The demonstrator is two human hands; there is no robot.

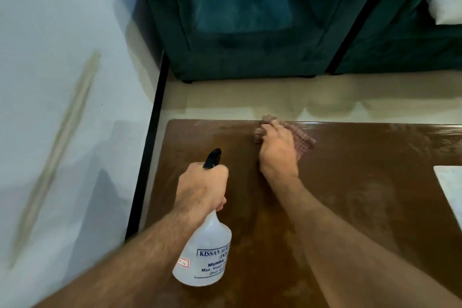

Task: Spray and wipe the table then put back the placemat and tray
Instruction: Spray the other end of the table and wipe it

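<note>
Spray bottle (202, 255) gripped by neck in left hand (201, 189), right hand (276, 151) presses cloth (303, 141) at table (362, 207) far edge: wiping underway, next sweep cloth across rest w/ even pressure

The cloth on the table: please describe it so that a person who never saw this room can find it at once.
Find the glossy brown wooden table in front of the dark green velvet armchair. Near the table's far edge, the right hand presses a crumpled pinkish checked cloth against the wood. It is the only fabric on the table; the left hand holds a clear plastic spray bottle instead.
</note>
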